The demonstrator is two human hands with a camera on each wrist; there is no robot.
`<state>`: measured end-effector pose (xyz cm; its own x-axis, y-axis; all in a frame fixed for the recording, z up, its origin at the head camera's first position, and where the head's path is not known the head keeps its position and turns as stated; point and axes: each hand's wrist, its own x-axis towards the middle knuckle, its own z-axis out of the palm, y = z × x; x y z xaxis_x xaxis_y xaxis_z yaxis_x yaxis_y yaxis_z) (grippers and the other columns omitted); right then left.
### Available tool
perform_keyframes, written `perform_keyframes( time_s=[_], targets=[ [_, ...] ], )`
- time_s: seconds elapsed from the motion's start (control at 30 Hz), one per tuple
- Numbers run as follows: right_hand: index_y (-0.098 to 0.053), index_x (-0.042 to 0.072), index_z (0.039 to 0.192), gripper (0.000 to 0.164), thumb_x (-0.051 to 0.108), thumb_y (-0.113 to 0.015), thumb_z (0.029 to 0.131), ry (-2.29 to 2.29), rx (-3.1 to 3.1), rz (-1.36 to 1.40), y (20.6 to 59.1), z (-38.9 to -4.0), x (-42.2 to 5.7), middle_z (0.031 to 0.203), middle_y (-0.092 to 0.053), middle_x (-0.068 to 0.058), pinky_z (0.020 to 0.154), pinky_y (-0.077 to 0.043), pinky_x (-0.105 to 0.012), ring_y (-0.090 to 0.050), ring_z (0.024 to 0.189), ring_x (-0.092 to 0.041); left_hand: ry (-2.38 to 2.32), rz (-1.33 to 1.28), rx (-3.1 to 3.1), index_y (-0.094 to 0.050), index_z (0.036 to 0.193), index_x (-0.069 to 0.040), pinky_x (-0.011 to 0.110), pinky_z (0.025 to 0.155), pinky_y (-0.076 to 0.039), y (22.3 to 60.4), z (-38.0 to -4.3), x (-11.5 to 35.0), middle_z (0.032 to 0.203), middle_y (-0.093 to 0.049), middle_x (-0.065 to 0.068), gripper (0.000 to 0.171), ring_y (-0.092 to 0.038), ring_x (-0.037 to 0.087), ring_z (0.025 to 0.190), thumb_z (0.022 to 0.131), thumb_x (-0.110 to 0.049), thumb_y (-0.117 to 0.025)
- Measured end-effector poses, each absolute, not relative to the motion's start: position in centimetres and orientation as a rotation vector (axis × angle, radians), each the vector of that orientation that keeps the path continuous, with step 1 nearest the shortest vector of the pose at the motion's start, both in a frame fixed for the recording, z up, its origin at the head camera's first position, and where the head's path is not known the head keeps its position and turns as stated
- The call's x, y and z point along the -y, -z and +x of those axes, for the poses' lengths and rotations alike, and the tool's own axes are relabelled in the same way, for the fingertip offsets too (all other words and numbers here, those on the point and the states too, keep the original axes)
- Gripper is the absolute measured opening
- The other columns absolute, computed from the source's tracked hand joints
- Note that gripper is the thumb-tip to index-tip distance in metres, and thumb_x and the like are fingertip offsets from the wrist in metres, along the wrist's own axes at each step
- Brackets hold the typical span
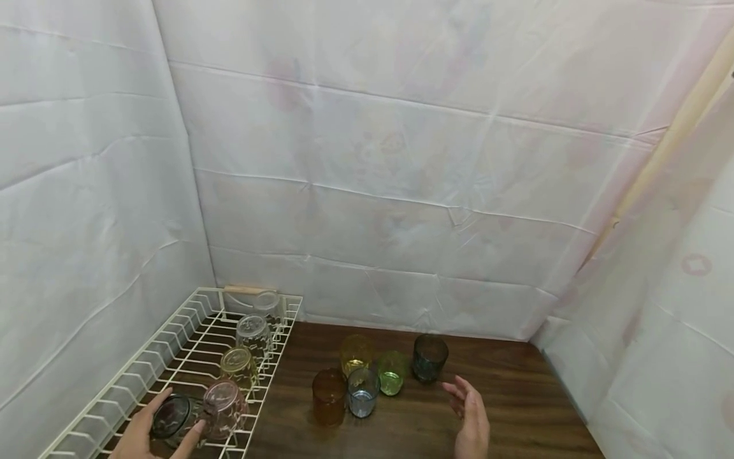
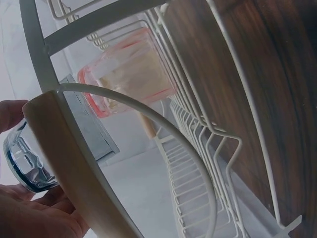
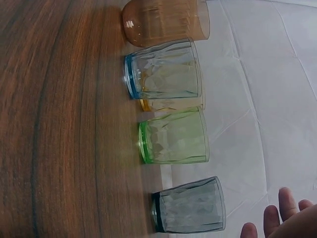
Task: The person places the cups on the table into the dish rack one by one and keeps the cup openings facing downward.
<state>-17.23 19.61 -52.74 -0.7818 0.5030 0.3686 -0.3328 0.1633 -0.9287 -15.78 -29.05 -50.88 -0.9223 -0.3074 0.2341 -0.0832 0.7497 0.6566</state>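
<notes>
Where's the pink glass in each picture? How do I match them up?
Head: pink glass, lower left, beside the left hand.
Left wrist: upper part, left of centre.
Right wrist: not in it.
Shared landmark: the brown wooden tabletop, in all three.

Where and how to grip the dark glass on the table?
Probably round its outer wall, from the right: the dark glass stands upright and flares towards the rim, with the green glass on its left and the right hand at its right.
</notes>
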Motion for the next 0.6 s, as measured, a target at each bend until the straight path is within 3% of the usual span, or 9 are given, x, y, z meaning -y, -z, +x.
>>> perform_keyframes(
  time_s=[0.1,0.27,0.47,0.6],
  targets=[
    [-0.056,-0.015,0.138,0.054,0.025,-0.025,0.118,-1.686,1.815,-0.186,52.7,-17.2,-19.5,0.105,-0.076,0.020,0.092,-0.050,-0.014,-0.068,0.105,0.004,0.881,0.294,2.586,-0.046,0.147,0.017,0.067,0.080,-0.058,51.2,-15.5,28.7,0.123,-0.059,0.049,0.095,-0.068,0.058,0.100,0.082,-0.038,-0.090],
    [-0.057,-0.015,0.136,0.054,0.025,-0.026,0.118,-1.694,1.796,-0.174,52.9,-17.2,-19.5,0.105,-0.076,0.019,0.091,-0.051,-0.014,-0.069,0.103,0.003,0.856,0.265,2.612,-0.049,0.143,0.019,0.074,0.086,-0.055,51.9,-15.4,28.9,0.127,-0.056,0.054,0.093,-0.062,0.069,0.109,0.080,-0.035,-0.091],
    [-0.058,-0.014,0.135,0.053,0.025,-0.026,0.118,-1.703,1.776,-0.173,52.8,-17.0,-19.5,0.104,-0.077,0.018,0.091,-0.051,-0.015,-0.069,0.103,0.003,0.733,0.233,2.403,-0.061,0.130,0.016,0.073,0.080,-0.055,53.8,-14.7,27.9,0.111,-0.065,0.049,0.088,-0.067,0.064,0.096,0.059,-0.022,-0.098],
    [-0.061,-0.010,0.133,0.052,0.025,-0.026,0.118,-1.707,1.765,-0.162,52.7,-17.0,-19.5,0.104,-0.077,0.018,0.090,-0.051,-0.014,-0.068,0.103,0.003,0.717,0.333,2.439,-0.060,0.134,0.013,0.075,0.086,-0.055,54.5,-14.2,27.6,0.118,-0.063,0.048,0.092,-0.066,0.062,0.102,0.060,-0.026,-0.099]
  ],
)
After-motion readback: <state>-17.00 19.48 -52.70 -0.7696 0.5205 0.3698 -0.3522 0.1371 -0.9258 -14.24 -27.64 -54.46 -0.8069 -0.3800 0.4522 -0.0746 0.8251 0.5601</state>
